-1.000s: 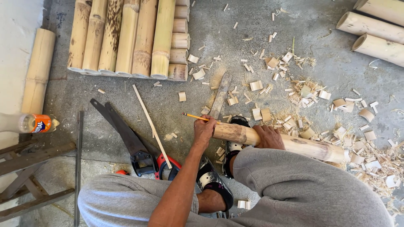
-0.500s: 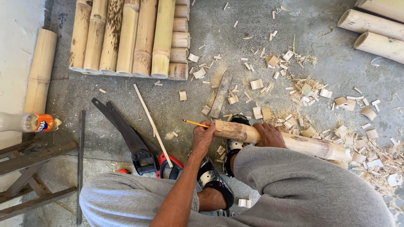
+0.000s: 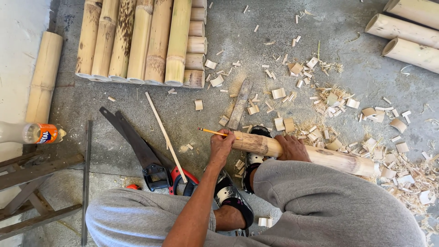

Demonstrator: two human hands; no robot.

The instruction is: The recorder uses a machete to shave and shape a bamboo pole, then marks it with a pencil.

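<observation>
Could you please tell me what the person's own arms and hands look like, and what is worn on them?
Both are bare. The left hand has no glove, ring or watch that shows, and its forearm has no sleeve. The right hand is also ungloved; its arm is hidden behind the grey trouser leg, so any sleeve cannot be told.

L hand [image 3: 221, 147] grips yellow pencil [image 3: 211, 132] at end of bamboo pole [image 3: 320, 158]; R hand [image 3: 291, 147] clamps pole. Two handsaws [image 3: 141, 153] just left, chips [image 3: 320, 110] scattered on concrete floor [image 3: 274, 59].

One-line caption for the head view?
Seated person's left hand holds a yellow pencil at the bamboo pole end; right hand steadies it.
</observation>
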